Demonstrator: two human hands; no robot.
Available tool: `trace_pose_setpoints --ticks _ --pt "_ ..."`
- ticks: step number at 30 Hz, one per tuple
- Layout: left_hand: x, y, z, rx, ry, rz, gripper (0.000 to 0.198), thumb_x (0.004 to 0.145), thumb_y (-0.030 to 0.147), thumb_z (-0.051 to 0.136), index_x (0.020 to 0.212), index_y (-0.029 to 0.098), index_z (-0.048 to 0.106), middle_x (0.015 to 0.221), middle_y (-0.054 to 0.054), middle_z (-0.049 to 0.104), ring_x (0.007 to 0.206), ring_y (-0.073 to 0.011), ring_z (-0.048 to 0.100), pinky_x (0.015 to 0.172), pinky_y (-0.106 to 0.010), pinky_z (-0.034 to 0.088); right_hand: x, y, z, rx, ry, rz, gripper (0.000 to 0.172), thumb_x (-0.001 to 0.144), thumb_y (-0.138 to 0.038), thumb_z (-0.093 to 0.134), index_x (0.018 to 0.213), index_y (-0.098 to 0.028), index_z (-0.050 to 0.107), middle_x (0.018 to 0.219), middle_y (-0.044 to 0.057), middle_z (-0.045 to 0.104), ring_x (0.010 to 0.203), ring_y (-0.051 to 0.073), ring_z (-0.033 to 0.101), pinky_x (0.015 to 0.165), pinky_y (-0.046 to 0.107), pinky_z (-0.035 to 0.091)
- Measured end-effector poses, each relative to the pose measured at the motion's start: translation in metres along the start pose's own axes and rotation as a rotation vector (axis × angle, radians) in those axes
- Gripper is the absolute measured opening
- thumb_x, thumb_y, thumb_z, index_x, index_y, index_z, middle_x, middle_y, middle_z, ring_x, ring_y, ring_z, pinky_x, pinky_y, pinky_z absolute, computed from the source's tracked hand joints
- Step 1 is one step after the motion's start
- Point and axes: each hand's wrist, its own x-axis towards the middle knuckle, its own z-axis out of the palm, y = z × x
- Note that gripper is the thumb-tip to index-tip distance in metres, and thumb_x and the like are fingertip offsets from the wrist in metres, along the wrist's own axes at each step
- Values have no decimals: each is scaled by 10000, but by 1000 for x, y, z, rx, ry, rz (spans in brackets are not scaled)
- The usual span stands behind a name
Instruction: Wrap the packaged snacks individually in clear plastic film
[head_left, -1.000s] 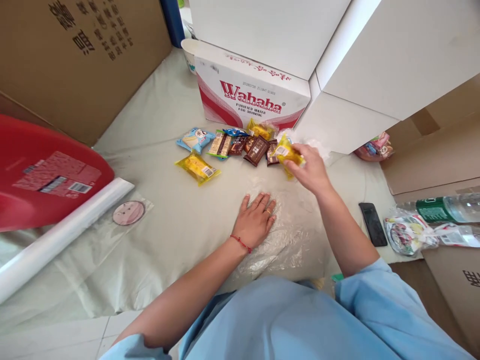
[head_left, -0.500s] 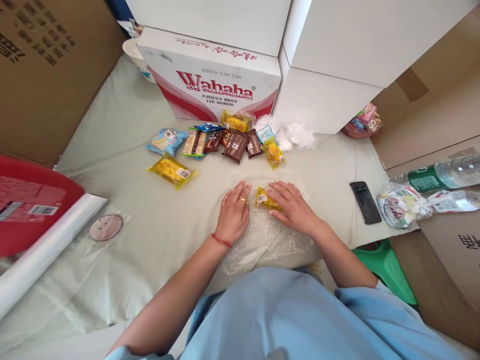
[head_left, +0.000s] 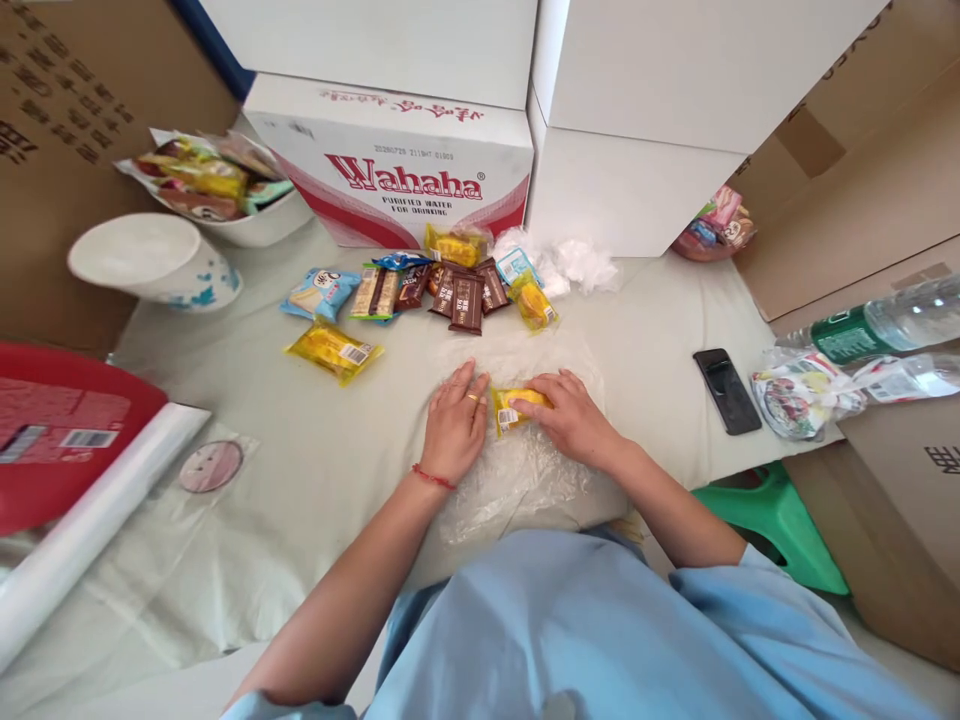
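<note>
On a clear plastic bag [head_left: 517,490] spread over the cloth-covered table, my right hand [head_left: 571,415] grips a yellow snack packet [head_left: 514,412] with thumb and fingers. Part of the packet is hidden under the hand. My left hand [head_left: 456,418] lies flat at the bag's left side, fingers stretched out, just left of the packet and holding nothing. Beyond the hands is a row of snacks: a blue packet [head_left: 320,292], a striped bar [head_left: 375,291], brown packets [head_left: 466,303] and more yellow packets [head_left: 335,350], [head_left: 534,302].
A white water carton [head_left: 405,180] stands behind the snacks. At the back left are a paper cup [head_left: 142,260] and a bowl of snacks [head_left: 277,218]. To the right lie a phone [head_left: 726,390] and a plastic bottle [head_left: 885,325]. A red package [head_left: 67,430] sits at left.
My right hand has closed its thumb over the yellow packet, which shows more. The view has shifted, bringing the paper cup and snack bowl further into sight. My left hand stays flat.
</note>
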Motion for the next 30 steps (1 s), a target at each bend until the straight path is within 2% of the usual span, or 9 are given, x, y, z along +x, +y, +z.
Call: trace_pose_setpoints --ticks 6,11,13,16,19,22,24,27,30 --pt "1 -7 -14 -218 124 -6 386 1040 345 472 1326 217 698 1653 -109 464 1525 -272 455 1256 -516 408 -14 -2 -3 34 1 4 468 1039 -226 542 1504 -271 539 1641 161 424 1514 315 393 1243 665 287" --pt "-9 7 -56 -204 235 106 274 1019 251 539 1207 268 737 1491 -62 643 1542 -260 425 1270 -551 372 -60 0 -39 278 76 -104 403 1023 -353 609 1408 -236 607 1353 157 651 1354 299 539 1129 548 490" --pt "-20 9 -75 -230 71 225 323 1014 212 529 1277 290 699 1405 -53 700 1470 -236 519 1247 -520 411 -86 -1 -46 333 -19 -124 491 970 -449 694 1399 -223 616 1355 159 651 1362 310 525 1118 533 508" --pt "-44 0 -91 -234 -328 381 467 993 307 594 1459 298 577 1502 -88 630 1462 -263 530 1256 -539 388 -121 -1 -39 291 -133 -72 613 926 -503 745 1435 -197 598 1499 190 564 1448 337 451 1176 578 456" --pt "-69 -16 -92 -169 -485 387 506 939 430 698 1419 294 615 1545 -101 593 1506 -315 473 1261 -588 354 -136 1 -24 264 -89 -11 323 1004 -350 654 1291 -209 694 1475 170 597 1426 316 481 1170 585 457" --pt "-75 -24 -90 -203 -439 270 198 1012 338 592 1134 282 738 1363 -62 729 1409 -262 582 1194 -511 457 -125 8 -24 369 -47 -18 210 1050 -269 553 1104 -223 751 1270 128 718 1242 260 613 1061 497 537" --pt "-62 -23 -92 -271 -396 130 203 1029 338 547 1051 270 737 1227 -54 782 1280 -234 672 1111 -445 530 -105 16 -36 471 -75 -25 236 1067 -285 521 1085 -219 746 1094 100 760 1064 214 676 951 401 567" --pt "-21 -21 -94 -328 -322 -74 267 985 475 575 1007 254 725 1172 -64 783 1169 -244 713 1063 -428 553 -65 33 -57 573 -108 68 268 1069 -348 509 1079 -206 736 954 61 764 888 171 701 830 304 548" --pt "24 -26 -98 -242 -139 -268 320 914 505 593 988 217 710 1157 -87 755 1106 -273 709 1026 -476 566 -24 52 -67 483 -139 313 271 1043 -336 514 1084 -180 732 894 46 756 804 172 693 765 279 521"
